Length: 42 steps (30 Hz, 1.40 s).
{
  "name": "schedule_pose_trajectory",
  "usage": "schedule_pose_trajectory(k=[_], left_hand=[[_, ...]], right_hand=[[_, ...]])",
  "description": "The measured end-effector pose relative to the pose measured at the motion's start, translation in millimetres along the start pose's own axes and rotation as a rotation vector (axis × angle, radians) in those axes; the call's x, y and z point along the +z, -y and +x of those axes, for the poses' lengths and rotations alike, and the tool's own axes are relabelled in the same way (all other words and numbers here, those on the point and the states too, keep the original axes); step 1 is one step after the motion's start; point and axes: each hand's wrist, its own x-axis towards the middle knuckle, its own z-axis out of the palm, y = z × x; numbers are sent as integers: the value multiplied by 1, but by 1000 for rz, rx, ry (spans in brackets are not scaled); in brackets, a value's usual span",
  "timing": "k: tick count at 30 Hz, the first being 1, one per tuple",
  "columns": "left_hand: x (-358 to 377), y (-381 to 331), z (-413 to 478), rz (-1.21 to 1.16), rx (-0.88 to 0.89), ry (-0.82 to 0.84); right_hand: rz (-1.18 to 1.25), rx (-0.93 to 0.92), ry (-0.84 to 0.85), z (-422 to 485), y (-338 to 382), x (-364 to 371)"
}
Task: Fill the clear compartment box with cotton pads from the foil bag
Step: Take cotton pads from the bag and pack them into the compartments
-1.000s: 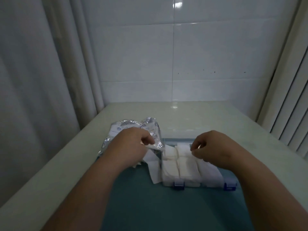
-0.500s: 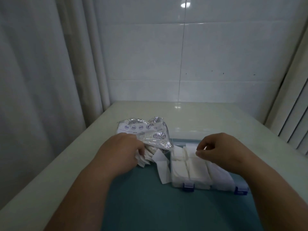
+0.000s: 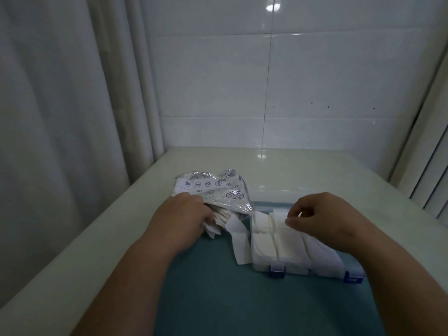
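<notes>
A crumpled foil bag lies on the table left of centre, with white cotton pads spilling from its open mouth. My left hand reaches into that mouth, its fingers curled among the pads. The clear compartment box with blue latches sits to the right, its compartments packed with white pads. Above the box's far row, my right hand pinches the top edge of an upright pad. A loose pad lies draped between bag and box.
Box and forearms rest on a teal mat on a pale tabletop. The box's clear lid lies open behind it. A curtain hangs on the left, a tiled wall stands behind, and blinds are at the far right.
My left hand has moved from on top of the bag down into its mouth among the pads. My right hand stays over the box's far row. The camera view has shifted slightly.
</notes>
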Motion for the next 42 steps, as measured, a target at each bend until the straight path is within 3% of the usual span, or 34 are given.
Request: schedule_pose_trajectory(k=[11, 18, 25, 32, 36, 39, 42], left_hand=[[-6, 5, 0, -150, 174, -88], [-22, -1, -6, -543, 64, -84], [-19, -23, -2, -795, -115, -246], [-15, -43, 7, -1125, -238, -122], [-20, -57, 14, -1354, -308, -62], [-22, -71, 22, -1419, -355, -20], [-21, -87, 29, -1443, -364, -16]], right_hand=[[35, 28, -34, 5, -9, -1], [98, 23, -108, 8, -15, -2], [168, -4, -140, 6, -11, -2], [372, -3, -87, 1, -4, -2], [586, 5, 39, -3, 4, -1], [714, 48, 125, -7, 7, -4], [706, 43, 93, -11, 7, -8]])
